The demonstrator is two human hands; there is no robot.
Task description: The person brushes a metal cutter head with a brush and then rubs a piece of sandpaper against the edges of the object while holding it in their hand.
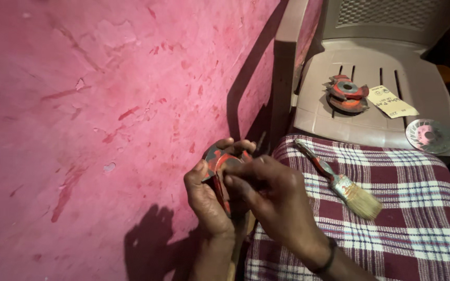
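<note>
Both hands are working one part: a red and dark metal cutter head (220, 165), round-ish with a notched body, being held up just off the pink wall (95, 114) and at the edge of the checked cloth (391, 218). Left hand (207, 200) is gripping it from below, thumb up along the near edge, fingers wrapping round the far side. Right hand (269, 195) is coming over the top, fingertips pressing on the cutter's face; thumb position is hidden, so I can't tell if it's pinching or just pushing. A dark band is sitting on the right wrist. A paint brush (339, 182) with a red-stained handle and pale bristles is lying diagonally on the cloth, near the right hand but not touching it. Beyond the cloth, a grey plastic chair (371, 122) is carrying a second red cutter head (346, 93), a yellowish paper tag (391, 102) just beside it, and a silvery disc (429, 135) at the seat's right edge, well apart from the hands.
</note>
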